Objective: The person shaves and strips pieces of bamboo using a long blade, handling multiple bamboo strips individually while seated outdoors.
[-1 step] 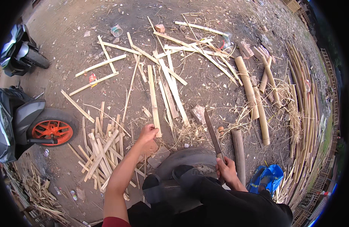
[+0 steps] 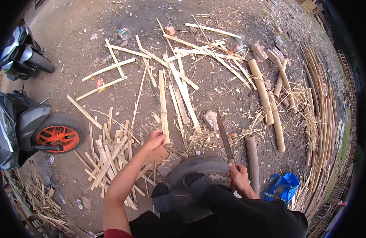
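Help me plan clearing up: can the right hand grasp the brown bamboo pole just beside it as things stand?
Probably not: the right hand is closed around a knife, though the bamboo pole is close by.

Even daylight, soft faint shadows, ground fairly sharp, fisheye bending, black corners

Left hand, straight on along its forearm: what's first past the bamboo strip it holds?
Past the held strip, the left hand would probably meet the narrow strip just right of it; height is unclear, so it may pass over.
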`<state>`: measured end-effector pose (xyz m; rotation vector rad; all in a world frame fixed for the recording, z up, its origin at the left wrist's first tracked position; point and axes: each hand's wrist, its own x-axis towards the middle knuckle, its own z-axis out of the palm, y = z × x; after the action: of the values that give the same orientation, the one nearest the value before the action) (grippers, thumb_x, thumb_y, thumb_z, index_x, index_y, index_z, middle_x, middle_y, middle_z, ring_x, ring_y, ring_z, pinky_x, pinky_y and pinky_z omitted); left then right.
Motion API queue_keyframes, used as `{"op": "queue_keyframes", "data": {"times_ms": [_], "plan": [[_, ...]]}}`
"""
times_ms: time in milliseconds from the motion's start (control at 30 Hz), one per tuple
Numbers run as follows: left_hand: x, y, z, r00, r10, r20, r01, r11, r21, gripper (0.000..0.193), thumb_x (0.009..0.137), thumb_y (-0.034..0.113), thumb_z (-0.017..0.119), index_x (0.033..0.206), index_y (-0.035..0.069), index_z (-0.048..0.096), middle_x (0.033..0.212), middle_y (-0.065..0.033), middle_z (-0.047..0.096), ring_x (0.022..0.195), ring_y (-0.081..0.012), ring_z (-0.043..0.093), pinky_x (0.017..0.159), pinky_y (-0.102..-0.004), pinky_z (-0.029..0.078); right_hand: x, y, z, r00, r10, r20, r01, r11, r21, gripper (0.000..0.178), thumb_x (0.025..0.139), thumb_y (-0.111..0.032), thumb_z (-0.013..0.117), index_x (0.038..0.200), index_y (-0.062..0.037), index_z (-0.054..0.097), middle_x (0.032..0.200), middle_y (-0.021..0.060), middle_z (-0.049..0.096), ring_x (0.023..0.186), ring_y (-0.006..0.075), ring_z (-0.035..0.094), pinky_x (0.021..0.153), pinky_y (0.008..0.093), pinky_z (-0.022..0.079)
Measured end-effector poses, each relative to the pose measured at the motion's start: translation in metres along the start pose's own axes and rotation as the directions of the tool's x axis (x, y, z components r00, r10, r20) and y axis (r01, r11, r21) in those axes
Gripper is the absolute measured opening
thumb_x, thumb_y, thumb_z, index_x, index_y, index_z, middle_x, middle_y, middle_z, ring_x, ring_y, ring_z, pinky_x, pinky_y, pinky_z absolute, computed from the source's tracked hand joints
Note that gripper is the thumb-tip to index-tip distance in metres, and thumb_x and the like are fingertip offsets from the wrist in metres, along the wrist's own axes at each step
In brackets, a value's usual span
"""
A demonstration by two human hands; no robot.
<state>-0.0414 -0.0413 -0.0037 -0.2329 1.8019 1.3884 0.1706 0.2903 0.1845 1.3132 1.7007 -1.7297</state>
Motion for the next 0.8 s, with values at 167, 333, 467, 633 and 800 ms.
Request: {"op": "queue_keyframes", "data": {"times_ms": [167,333,467,633,800], "plan": [[-0.145,0.119,-0.08,0.973,-0.087,0.213,0.062,0.991,0.119,0.02,0.087,0.004,0.058,0.107,0.002,0.062,0.09,-0.0022,0.065,0.075,-0.0088,0.06,0.066,-0.0261,0.048,0.002,-0.017,0.041,0.98,-0.199,0.008,0.198,0.978,0.066,0.027,0.098,-0.026,0.06,0.085,-0.0028,0.054,0.062,0.0017,0.052,0.044,0.0102,0.05,0.039,0.0276,0.039],[-0.281,0.155,-0.114,0.978,-0.138,0.154,0.083,0.944,0.319,0.022,0.087,0.001,0.06,0.109,0.002,0.059,0.088,-0.0018,0.063,0.074,-0.0081,0.059,0.064,-0.0259,0.048,0.012,-0.022,0.061,0.985,-0.161,0.069,0.158,0.986,0.046,0.029,0.096,-0.028,0.063,0.085,-0.0025,0.057,0.063,0.0009,0.053,0.047,0.0101,0.051,0.042,0.0284,0.041],[-0.314,0.164,-0.094,0.994,-0.077,0.072,0.05,0.945,0.324,0.019,0.087,-0.001,0.058,0.107,0.001,0.057,0.09,-0.0027,0.061,0.071,-0.0082,0.059,0.06,-0.0243,0.046,-0.005,-0.026,0.014,0.955,-0.289,-0.062,0.284,0.956,-0.079,0.035,0.091,-0.03,0.068,0.1,0.0031,0.068,0.079,0.0091,0.067,0.072,0.0145,0.061,0.065,0.0316,0.048],[-0.32,0.083,-0.064,0.983,0.137,-0.124,-0.136,0.991,0.017,0.021,0.087,-0.008,0.053,0.105,0.0,0.056,0.087,-0.0008,0.059,0.072,-0.007,0.058,0.06,-0.0228,0.045,-0.006,0.003,-0.002,0.891,-0.454,-0.02,0.394,0.794,-0.464,0.045,0.087,-0.036,0.068,0.105,0.005,0.065,0.092,0.0282,0.068,0.088,0.0427,0.068,0.078,0.0453,0.05],[-0.29,0.068,-0.006,0.955,0.263,-0.139,-0.245,0.96,0.136,0.021,0.086,-0.006,0.058,0.105,0.001,0.055,0.088,-0.0014,0.062,0.071,-0.0054,0.058,0.063,-0.0204,0.045,0.0,0.004,-0.013,0.93,-0.339,-0.143,0.242,0.856,-0.457,0.046,0.086,-0.037,0.066,0.102,0.0063,0.064,0.09,0.0312,0.067,0.088,0.0447,0.067,0.078,0.0481,0.049]]}}
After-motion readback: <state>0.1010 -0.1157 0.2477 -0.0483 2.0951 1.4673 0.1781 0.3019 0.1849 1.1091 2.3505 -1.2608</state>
